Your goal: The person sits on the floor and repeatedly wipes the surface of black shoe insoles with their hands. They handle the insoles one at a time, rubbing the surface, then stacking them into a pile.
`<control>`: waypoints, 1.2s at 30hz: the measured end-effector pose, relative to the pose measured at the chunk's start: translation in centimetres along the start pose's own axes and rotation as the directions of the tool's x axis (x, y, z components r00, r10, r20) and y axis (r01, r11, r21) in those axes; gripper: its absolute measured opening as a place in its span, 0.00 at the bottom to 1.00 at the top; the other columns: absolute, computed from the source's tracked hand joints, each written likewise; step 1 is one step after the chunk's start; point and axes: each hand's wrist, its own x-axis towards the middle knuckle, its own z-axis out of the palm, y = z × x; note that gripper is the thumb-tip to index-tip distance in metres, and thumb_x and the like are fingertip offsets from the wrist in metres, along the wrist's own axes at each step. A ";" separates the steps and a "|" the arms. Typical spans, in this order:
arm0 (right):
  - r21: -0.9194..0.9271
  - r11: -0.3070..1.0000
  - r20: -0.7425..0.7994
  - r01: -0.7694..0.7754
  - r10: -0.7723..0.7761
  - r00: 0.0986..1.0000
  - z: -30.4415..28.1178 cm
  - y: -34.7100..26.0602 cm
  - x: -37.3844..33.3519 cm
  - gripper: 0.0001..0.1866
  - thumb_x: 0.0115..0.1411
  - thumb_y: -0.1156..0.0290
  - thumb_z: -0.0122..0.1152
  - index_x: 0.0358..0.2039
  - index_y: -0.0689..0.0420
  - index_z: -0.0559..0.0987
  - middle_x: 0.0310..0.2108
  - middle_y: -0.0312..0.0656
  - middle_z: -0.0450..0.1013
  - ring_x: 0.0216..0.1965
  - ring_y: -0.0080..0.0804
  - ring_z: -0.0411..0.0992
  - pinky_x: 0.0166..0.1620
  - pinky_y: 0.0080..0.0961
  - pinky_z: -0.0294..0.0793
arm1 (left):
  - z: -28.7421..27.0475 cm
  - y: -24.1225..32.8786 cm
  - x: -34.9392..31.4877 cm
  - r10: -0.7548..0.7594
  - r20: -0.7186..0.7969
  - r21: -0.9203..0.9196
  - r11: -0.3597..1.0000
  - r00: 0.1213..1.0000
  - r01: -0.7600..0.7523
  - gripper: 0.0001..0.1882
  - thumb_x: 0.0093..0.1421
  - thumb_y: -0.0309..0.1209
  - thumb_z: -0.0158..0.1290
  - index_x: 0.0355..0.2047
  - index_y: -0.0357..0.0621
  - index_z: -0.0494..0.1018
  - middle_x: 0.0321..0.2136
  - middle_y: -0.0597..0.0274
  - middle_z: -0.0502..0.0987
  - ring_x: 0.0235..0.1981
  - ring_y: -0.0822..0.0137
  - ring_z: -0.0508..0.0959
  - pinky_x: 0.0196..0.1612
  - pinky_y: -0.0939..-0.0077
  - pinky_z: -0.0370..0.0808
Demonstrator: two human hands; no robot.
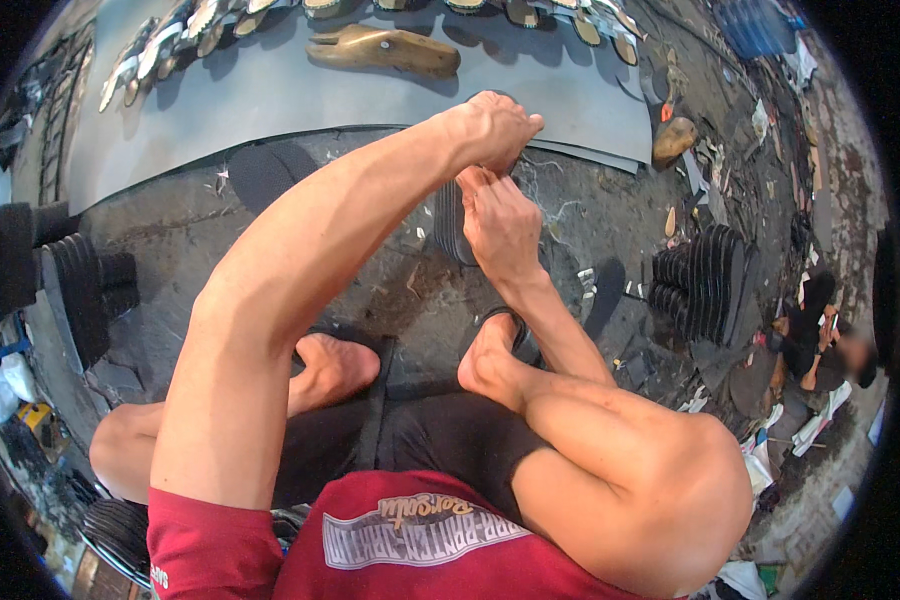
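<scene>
My left hand [495, 128] is closed at the near edge of the grey sheet, with its arm stretched across from the left. A dark edge shows just beyond its knuckles, but the rest of what it grips is hidden. Right below it, my right hand [505, 222] is closed too, fingers curled and thumb side up against the left hand. What lies inside its fingers cannot be made out. A black ridged shoe sole [451, 222] lies on the ground beside and partly under the right hand.
The grey sheet [210, 125] bears a wooden shoe last [385, 52] and a row of shoe pieces [210, 35]. Another last [675, 140] lies right. Dark flat soles [260, 178] lie left; ridged soles stand stacked right [705, 285] and left [70, 295]. Another person [820, 335] sits far right.
</scene>
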 end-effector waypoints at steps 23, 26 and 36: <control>0.280 0.959 0.237 -0.049 -0.019 0.971 -8.0 0.5 -6.7 0.05 0.68 0.78 0.69 0.43 0.58 0.87 0.36 0.40 0.85 0.32 0.40 0.81 0.34 0.35 0.80 | -2.5 0.2 -1.3 -0.025 0.195 -0.098 0.994 0.981 0.045 0.68 0.32 0.41 0.88 0.73 0.41 0.63 0.57 0.45 0.82 0.61 0.42 0.82 0.60 0.49 0.82; 0.244 0.964 0.221 -0.108 0.053 0.974 -8.4 1.8 -6.6 0.04 0.70 0.79 0.66 0.42 0.60 0.87 0.36 0.41 0.86 0.32 0.41 0.81 0.36 0.36 0.81 | -2.3 0.2 -1.7 -0.006 0.170 -0.103 0.994 0.985 0.024 0.69 0.31 0.41 0.88 0.73 0.41 0.62 0.59 0.44 0.80 0.62 0.41 0.81 0.60 0.48 0.82; 0.318 0.909 -0.020 -0.270 0.291 0.956 -6.3 6.5 -0.8 0.17 0.83 0.67 0.50 0.39 0.63 0.82 0.38 0.45 0.82 0.35 0.35 0.78 0.42 0.33 0.79 | 0.4 -0.3 -5.8 -0.040 -0.188 -0.190 0.982 0.981 0.003 0.63 0.38 0.42 0.85 0.72 0.42 0.64 0.65 0.45 0.73 0.73 0.42 0.69 0.71 0.41 0.69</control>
